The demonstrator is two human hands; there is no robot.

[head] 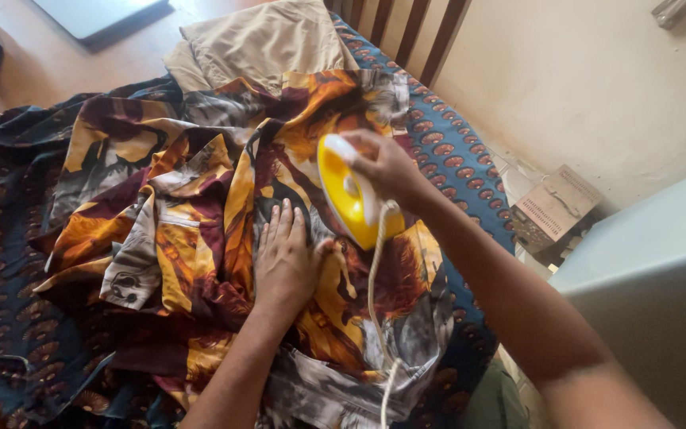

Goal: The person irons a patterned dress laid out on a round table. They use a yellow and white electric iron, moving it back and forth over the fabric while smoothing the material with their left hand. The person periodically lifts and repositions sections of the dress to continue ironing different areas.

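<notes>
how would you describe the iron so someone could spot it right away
Start at the big patterned shirt in orange, maroon and grey spread over the blue printed cloth. Near its middle the right hand grips the iron. It is the only plain bright yellow, hard thing, with a white cord trailing down.

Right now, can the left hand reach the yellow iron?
Probably yes. The left hand lies flat on the patterned shirt just beside the yellow iron, which the right hand holds; nothing lies between.
</notes>
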